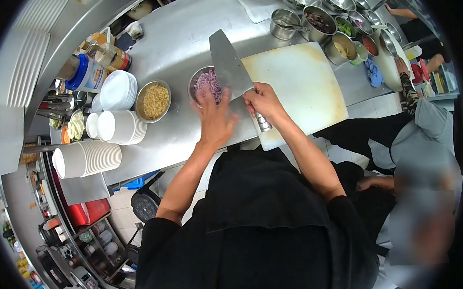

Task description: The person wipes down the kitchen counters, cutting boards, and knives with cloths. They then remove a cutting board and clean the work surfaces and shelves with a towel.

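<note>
A broad steel cleaver point(230, 62) is held by its handle in my right hand point(264, 103), whose fingers are wrapped round it at the left edge of the white cutting board point(296, 85). The blade points away from me and overlaps the right side of a metal bowl point(191, 87) of chopped purple onion point(207, 80). My left hand point(214, 117) is over the near side of that bowl, fingers spread and slightly blurred. To the left is a second metal bowl point(141, 114) with yellowish chopped bits point(156, 102).
Stacked white tubs point(90, 159) and lids point(119, 90) stand at the left, near bottles point(110, 57). Metal pots and bowls of ingredients point(316, 22) line the back right, with a blue cloth point(373, 74). Other people are at the right.
</note>
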`<state>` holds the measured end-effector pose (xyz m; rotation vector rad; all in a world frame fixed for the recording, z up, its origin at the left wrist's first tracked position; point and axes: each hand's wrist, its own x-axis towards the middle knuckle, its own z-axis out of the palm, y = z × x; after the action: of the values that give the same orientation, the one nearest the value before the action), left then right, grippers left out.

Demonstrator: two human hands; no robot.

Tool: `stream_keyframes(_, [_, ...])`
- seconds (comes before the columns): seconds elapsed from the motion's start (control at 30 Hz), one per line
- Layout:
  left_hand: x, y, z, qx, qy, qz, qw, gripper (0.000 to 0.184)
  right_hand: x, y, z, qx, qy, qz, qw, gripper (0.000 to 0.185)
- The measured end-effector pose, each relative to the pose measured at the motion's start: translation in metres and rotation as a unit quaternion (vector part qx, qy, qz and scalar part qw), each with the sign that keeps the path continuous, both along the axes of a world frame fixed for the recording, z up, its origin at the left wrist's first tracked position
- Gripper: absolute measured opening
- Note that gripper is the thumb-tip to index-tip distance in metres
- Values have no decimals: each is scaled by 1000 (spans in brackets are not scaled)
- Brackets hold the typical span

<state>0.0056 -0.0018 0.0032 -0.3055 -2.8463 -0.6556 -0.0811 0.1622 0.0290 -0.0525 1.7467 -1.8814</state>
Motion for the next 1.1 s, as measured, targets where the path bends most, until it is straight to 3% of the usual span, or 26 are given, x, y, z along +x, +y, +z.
stream_keyframes(0.07, [-4,-18,-37,-69,-57,164,982,69,1,3,-3,17,17,-6,1000,11])
stream_keyframes(0.13, [-4,-26,-28,-17,-20,160,987,72,2,8,-4,129,92,22,987,11])
stream_keyframes(0.17, [-4,-28,-24,36,14,158,987,75,2,11,-8,129,93,21,987,11])
stream_keyframes(0.2, [-5,-26,-13,36,14,159,987,75,2,13,-15,231,336,4,913,10])
stream_keyframes(0.23, [-9,-20,5,42,45,151,987,79,1,13,-16,315,554,-15,770,11])
stream_keyframes(0.27, [-13,-14,21,49,76,141,986,82,0,14,-16,314,556,-15,770,11])
stream_keyframes(0.33, [-20,0,51,0,52,112,992,87,-2,16,-12,397,628,-15,669,17])
stream_keyframes(0.43, [-34,20,50,-68,-10,42,997,92,-4,15,-12,365,674,-2,642,19])
stream_keyframes(0.5, [-46,18,40,-88,-46,-1,995,93,-1,17,-5,360,681,5,637,19])
stream_keyframes(0.63, [-52,-11,15,-139,-57,66,986,90,-5,45,-18,358,699,-36,618,19])
stream_keyframes(0.8, [-30,-75,-34,-148,-60,152,975,88,1,115,-40,416,635,-86,646,26])
stream_keyframes(0.87, [-30,-96,-74,78,28,276,958,85,7,134,-55,498,554,-189,640,24])
stream_keyframes(0.9, [-31,-92,-72,78,26,279,957,85,9,143,-63,496,555,-185,642,24])
stream_keyframes(0.97, [-32,-79,-61,216,-30,374,901,70,5,146,-76,549,500,-262,616,20])
stream_keyframes(1.0, [-33,-75,-62,214,-24,388,896,70,2,147,-83,571,487,-258,608,19])
stream_keyframes(1.03, [-35,-70,-66,200,-17,391,898,57,2,142,-82,594,474,-254,598,17])
stream_keyframes(1.07, [-37,-67,-70,187,-12,393,900,44,3,140,-81,595,441,-233,630,22])
stream_keyframes(1.1, [-41,-66,-69,186,-11,403,896,44,5,136,-82,591,447,-224,633,22])
